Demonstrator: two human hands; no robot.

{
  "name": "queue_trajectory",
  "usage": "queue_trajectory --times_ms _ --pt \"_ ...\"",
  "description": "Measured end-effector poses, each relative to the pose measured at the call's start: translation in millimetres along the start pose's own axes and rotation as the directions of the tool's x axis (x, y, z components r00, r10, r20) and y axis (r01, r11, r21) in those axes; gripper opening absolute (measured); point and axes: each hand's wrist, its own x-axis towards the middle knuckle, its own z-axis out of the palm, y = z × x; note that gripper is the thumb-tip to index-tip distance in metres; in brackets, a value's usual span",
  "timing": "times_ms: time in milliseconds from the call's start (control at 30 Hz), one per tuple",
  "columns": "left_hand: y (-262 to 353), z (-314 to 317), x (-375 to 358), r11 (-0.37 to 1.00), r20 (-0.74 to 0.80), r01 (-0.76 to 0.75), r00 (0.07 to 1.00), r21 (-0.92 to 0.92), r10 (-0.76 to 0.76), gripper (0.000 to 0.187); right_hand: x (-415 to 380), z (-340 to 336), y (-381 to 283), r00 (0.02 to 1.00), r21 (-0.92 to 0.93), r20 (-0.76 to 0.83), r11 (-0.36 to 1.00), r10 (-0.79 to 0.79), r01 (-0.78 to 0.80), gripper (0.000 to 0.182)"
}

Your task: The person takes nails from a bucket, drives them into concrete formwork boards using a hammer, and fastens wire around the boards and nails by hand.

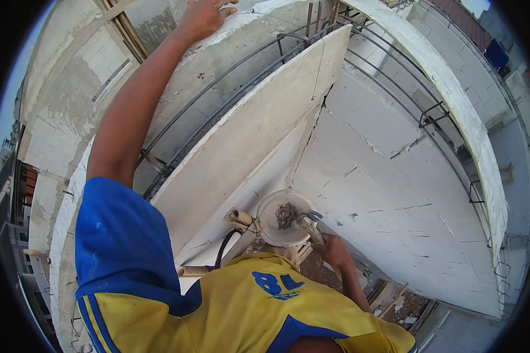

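Note:
My right hand (334, 254) is wrapped round the handle of a hammer (315, 233), low in front of my body. The hammer's metal head lies over the rim of a pale round bucket (269, 226), overlapping it in this view. A heap of nails (286, 215) sits in the bucket. My left arm stretches up and forward, and my left hand (205, 20) rests on the rough top edge of the concrete wall (241, 22). Its fingers are apart and hold nothing, partly cut off by the top of the view.
Steel reinforcing bars (218, 120) run along the wall tops, between the wall and a tall board (235, 138). A white block wall (388, 194) rises at the right, with a second rebar cage (433, 115) above. Bamboo poles (239, 219) stand beside the bucket. Rubble and timber (394, 300) lie far below.

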Motion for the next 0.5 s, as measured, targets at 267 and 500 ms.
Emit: queue_trajectory --times_ms 267,500 --pt "-56.4 4.7 38.7 0.953 0.524 0.207 0.849 -0.222 -0.062 0.041 29.3 38.9 52.3 0.974 -0.065 0.170 0.988 0.152 -0.143 0.029" --pt "-40.8 0.3 69.5 0.836 0.518 0.518 0.773 -0.181 -0.366 0.047 38.3 43.2 52.1 0.982 0.069 0.115 0.985 0.150 -0.159 0.026"
